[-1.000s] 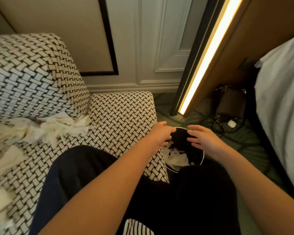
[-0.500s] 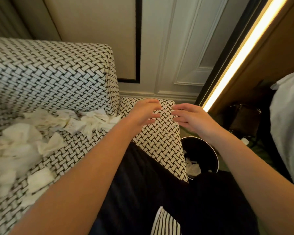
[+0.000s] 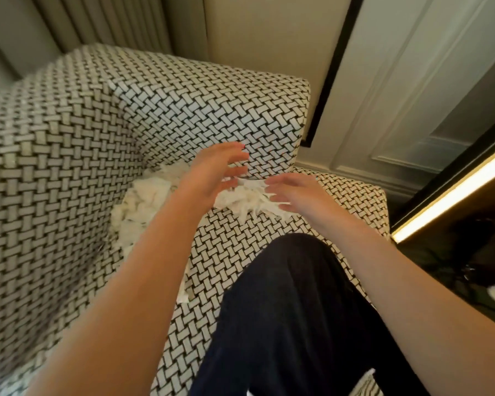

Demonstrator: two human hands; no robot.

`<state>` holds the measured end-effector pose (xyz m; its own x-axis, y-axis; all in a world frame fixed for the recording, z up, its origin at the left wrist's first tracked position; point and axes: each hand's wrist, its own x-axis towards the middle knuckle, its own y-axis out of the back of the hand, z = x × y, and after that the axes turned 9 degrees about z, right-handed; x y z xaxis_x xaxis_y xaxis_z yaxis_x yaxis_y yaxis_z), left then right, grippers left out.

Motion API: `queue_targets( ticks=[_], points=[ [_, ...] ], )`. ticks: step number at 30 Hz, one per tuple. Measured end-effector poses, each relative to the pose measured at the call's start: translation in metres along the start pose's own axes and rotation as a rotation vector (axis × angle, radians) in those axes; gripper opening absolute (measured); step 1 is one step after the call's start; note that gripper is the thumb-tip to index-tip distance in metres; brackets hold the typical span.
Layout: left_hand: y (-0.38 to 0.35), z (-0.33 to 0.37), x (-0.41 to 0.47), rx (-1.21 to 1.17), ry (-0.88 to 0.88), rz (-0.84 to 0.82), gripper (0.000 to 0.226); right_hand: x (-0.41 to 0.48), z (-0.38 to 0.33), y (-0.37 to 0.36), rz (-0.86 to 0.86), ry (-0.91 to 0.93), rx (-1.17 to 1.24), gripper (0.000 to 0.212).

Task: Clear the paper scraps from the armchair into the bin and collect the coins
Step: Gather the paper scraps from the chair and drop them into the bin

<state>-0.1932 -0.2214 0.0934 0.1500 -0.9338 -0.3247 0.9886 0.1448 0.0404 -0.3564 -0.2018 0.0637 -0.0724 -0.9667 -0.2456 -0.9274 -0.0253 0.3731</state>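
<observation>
Both bare forearms reach forward over a woven black-and-white armchair [image 3: 212, 110], the two hands close together above its seat. The left hand [image 3: 212, 171] is released, palm turned inward and down, fingers straight and slightly spread toward the chair back. The right hand [image 3: 296, 195] faces it, also released, with fingers stretched leftward and lying low over the paper. Neither hand grips anything; motion blur hides whether the fingertips touch the paper.

Between and beneath the hands lies a heap of white paper scraps [image 3: 242, 200], pushed into the corner where the seat meets the backrest, with more scraps trailing to the left under the left forearm. One small scrap [image 3: 183, 294] lies apart, nearer the seat's front edge.

A knee in dark trousers [image 3: 283, 295] rests against the seat front, between the two arms. Pale panelled wall [image 3: 397, 95] stands behind the chair, and a lit strip light [image 3: 455, 190] runs diagonally at the right.
</observation>
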Motion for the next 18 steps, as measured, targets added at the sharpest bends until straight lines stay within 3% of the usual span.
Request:
queue_targets(
  ticks=[6, 12, 14, 18],
  points=[
    [0.066, -0.027, 0.008, 0.083, 0.01, 0.199, 0.022, 0.01, -0.013, -0.078, -0.103, 0.049, -0.019, 0.028],
    [0.116, -0.091, -0.008, 0.131, 0.019, 0.56, 0.031, -0.008, 0.009, -0.143, -0.15, 0.183, -0.216, 0.038],
    [0.121, -0.116, -0.019, 0.126, 0.007, 0.654, 0.034, -0.018, 0.027, -0.159, -0.183, 0.272, -0.335, 0.048],
    [0.13, -0.157, -0.04, 0.093, 0.012, 0.774, 0.034, -0.035, 0.054, -0.174, -0.407, 0.566, -0.775, 0.06]
  ],
)
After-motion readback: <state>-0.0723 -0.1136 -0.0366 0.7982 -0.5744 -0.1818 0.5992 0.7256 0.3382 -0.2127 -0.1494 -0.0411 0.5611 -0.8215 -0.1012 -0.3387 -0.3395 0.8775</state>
